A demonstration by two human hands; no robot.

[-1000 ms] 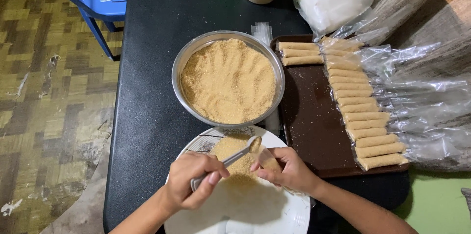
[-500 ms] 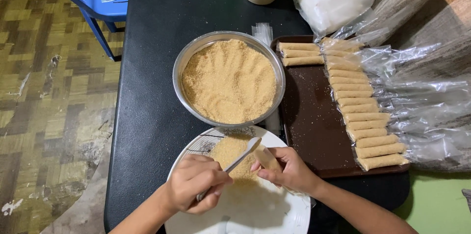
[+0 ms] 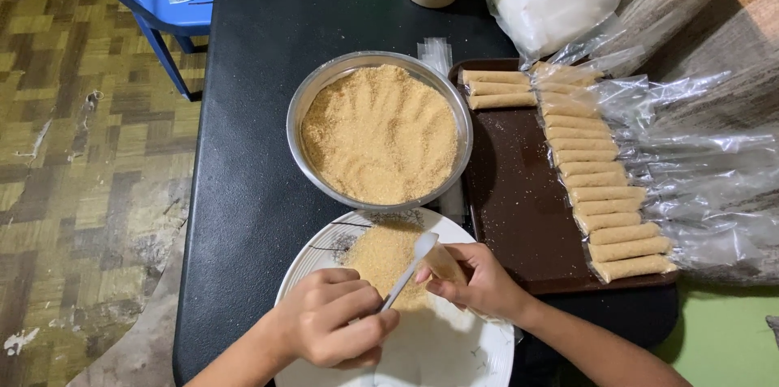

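Gripping a spoon (image 3: 408, 270), my left hand (image 3: 329, 326) works over the white plate (image 3: 454, 354) of brown crumbs (image 3: 381, 257); my right hand (image 3: 479, 281) pinches a small clear bag (image 3: 445, 261). Beyond stand a metal bowl (image 3: 308, 103) and a brown tray (image 3: 511, 192) of filled packets (image 3: 600, 188).

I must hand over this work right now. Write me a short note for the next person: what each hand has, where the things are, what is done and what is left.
Left hand: grips a spoon, its tip at the mouth of a small plastic sleeve.
Right hand: holds that sleeve, partly filled, over the white plate.
Things: a pile of brown crumbs lies on the plate; the metal bowl behind it is full of the same crumbs.
Done: a row of filled sleeves lies on the brown tray, three more at its top.
Left: the sleeve in hand is not yet full; much remains in the bowl.
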